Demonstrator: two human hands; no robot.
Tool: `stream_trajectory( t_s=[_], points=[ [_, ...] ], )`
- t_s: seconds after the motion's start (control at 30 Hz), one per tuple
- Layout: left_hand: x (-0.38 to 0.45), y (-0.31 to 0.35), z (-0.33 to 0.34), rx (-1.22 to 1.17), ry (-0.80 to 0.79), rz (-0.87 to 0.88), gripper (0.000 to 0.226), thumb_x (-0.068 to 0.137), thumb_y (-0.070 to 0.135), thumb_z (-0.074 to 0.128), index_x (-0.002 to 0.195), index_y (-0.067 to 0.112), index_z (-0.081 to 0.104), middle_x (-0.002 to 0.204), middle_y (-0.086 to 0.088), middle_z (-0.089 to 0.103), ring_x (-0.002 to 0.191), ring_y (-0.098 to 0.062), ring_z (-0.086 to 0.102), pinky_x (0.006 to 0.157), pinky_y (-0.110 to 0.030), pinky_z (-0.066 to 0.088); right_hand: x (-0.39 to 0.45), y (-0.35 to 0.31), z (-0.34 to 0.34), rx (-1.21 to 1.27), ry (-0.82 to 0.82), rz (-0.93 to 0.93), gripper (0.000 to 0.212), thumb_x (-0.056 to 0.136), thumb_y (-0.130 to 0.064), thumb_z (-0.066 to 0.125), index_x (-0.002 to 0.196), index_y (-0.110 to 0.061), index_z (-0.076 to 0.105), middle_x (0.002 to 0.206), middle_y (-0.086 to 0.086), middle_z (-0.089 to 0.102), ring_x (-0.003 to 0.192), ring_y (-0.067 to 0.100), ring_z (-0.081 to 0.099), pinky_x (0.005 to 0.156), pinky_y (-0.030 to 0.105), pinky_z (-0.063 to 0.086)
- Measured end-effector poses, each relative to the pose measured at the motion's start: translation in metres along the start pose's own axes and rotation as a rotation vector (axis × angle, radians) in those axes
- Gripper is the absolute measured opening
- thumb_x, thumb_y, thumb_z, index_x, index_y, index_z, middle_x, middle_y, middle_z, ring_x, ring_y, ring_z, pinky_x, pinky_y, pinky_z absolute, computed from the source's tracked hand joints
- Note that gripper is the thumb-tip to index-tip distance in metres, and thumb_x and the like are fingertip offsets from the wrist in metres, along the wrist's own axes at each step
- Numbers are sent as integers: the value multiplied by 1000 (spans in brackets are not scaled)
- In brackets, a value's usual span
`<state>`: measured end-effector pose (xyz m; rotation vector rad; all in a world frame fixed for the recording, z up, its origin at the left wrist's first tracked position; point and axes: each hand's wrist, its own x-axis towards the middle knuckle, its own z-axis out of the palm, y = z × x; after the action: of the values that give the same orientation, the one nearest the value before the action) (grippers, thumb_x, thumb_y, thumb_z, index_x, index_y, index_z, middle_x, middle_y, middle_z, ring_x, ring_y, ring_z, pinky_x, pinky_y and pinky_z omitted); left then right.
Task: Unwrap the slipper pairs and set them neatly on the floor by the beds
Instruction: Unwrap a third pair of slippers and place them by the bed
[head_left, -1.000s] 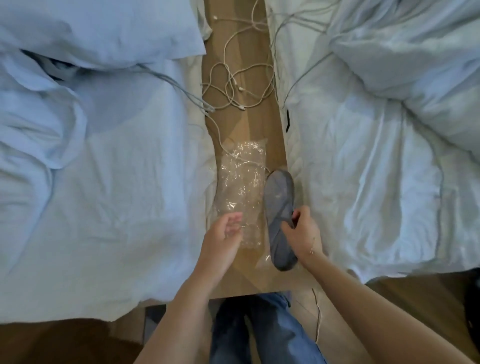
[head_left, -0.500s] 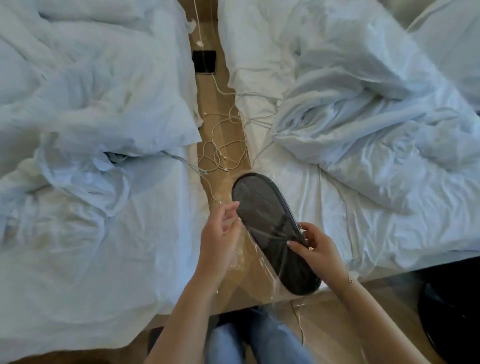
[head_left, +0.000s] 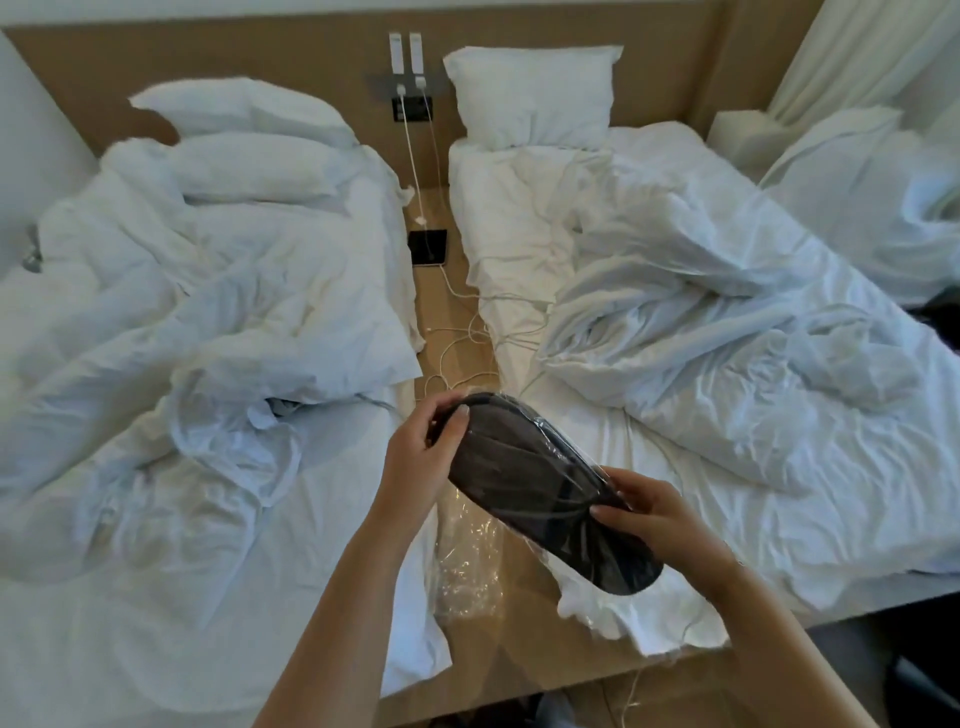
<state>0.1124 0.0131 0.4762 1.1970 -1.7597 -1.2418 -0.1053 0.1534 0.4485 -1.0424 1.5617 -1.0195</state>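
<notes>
My left hand (head_left: 421, 457) has its grip curled round the far, rounded end of a dark grey slipper pair sealed in clear plastic wrap (head_left: 545, 488), thumb on the near face and fingers over the top edge. My right hand (head_left: 654, 525) pinches the same package near its lower end, fingertips pressing into the wrap where the film bunches up. The package hangs in the air between my hands, tilted so that its far end points up and left and its near end down and right, above the gap between the two beds.

Directly below it, on the light brown wooden floor strip (head_left: 462, 322) between the beds, lies a crumpled sheet of clear plastic film (head_left: 467, 561). Farther along the strip a tangle of white charging cables (head_left: 457, 343) trails up to a black phone lying flat (head_left: 427, 247), and two of the cables run on to white plugs in the wall socket panel (head_left: 410, 83) on the wooden headboard.

The left bed with rumpled white bedding (head_left: 182, 338) lies beside my left arm, and the right bed with a bunched white duvet (head_left: 727, 312) beside my right, a white pillow (head_left: 530, 93) upright at its head.
</notes>
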Motion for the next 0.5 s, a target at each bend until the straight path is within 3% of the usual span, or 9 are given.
stream_trajectory(
  t_s=[0.13,0.3,0.5],
  points=[
    [-5,4,-6,-49,31,-6,28,91,30,57,119,23,60,108,16,62,99,-1,58,77,-3,46,5,-5,-5,-37,0,-29,40,85,2,64,107,-32,67,101,-10,75,97,7,69,80,17,53],
    [-5,5,-7,28,77,-46,16,93,28,56,107,24,62,96,16,63,91,-2,58,69,-3,46,15,-2,-5,-63,28,-38,34,83,-3,69,103,-30,70,97,-5,76,92,10,70,79,18,53],
    [2,-9,-28,-51,347,-222,25,98,29,48,115,14,60,102,4,59,95,-13,55,75,-21,44,26,8,-6,-133,4,15,28,78,-9,75,103,-21,72,91,-1,76,88,11,70,78,22,55]
  ],
)
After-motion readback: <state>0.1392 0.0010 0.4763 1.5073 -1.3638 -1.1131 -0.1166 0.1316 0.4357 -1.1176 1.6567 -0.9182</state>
